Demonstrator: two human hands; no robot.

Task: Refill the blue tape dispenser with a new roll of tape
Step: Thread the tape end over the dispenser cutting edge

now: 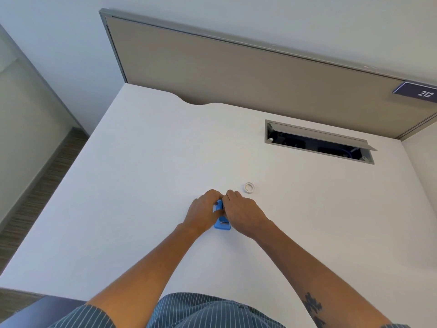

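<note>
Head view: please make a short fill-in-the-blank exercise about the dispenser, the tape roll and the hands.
1. Both hands, left hand and right hand, are on the ____ dispenser.
2. The tape roll lies on the desk beyond the ____ hand.
3. The sign reads ____.

Missing words: blue; right; 212

white desk point(142, 185), beige partition point(236, 74), striped carpet point(35, 197).

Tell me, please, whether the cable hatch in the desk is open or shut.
Open: the cable hatch has its lid tilted up, showing the dark cavity inside.
</note>
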